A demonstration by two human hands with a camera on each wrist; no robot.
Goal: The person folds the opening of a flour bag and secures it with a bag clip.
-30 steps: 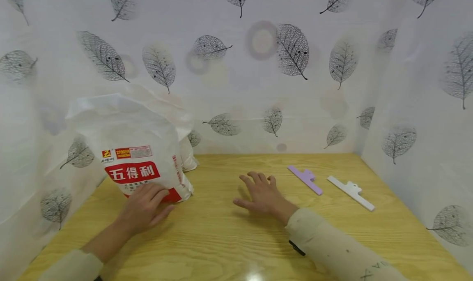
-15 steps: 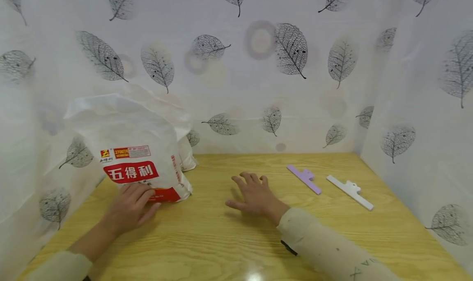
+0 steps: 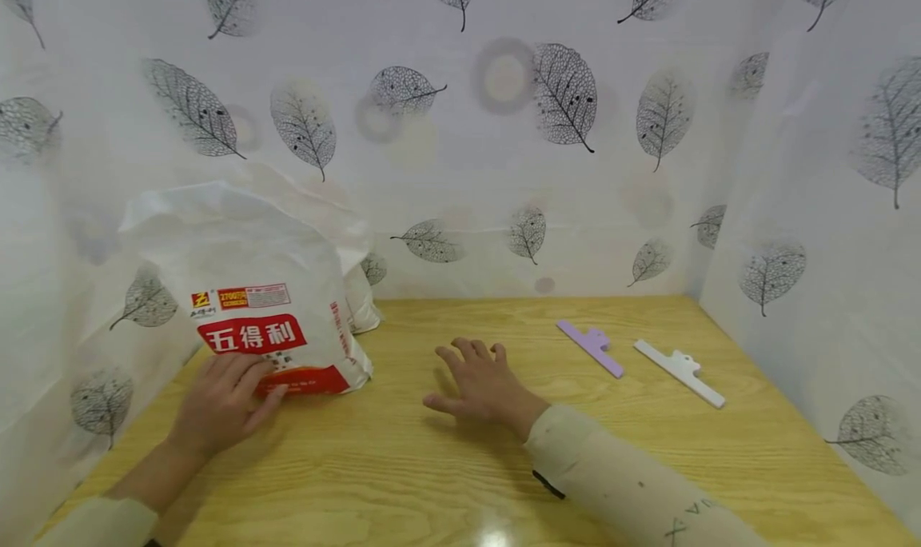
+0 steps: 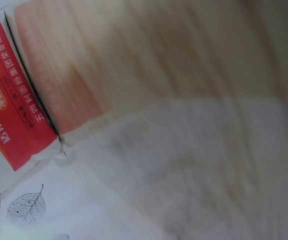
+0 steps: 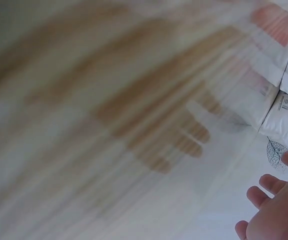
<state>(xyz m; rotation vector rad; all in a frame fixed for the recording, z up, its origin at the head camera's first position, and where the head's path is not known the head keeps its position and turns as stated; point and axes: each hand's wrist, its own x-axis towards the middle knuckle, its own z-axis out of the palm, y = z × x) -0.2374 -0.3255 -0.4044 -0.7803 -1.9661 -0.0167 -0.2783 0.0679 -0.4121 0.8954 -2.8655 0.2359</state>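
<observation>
A white flour bag [image 3: 237, 243] with red labels and Chinese print stands upright on the left of the table; its lower red part also shows in the left wrist view [image 4: 21, 90]. Before the bag's lower left front is my left hand [image 3: 219, 407], fingers together and slightly bent, covering part of the print. Whether they touch the bag I cannot tell. My right hand [image 3: 482, 387] is low over the middle of the table, fingers spread and loosely bent, holding nothing. Its fingers also appear in the right wrist view [image 5: 269, 200].
Behind the first bag, a second white bag [image 3: 362, 303] is partly hidden. To the right lie a purple bag clip [image 3: 592, 347] and a white bag clip [image 3: 679, 373]. Leaf-patterned sheeting [image 3: 446, 171] encloses the wooden table [image 3: 403, 483] at the back and sides.
My left hand has slid left along the bag's front, uncovering more of the lower red label. My right hand has shifted left as well. The bags and clips keep their places.
</observation>
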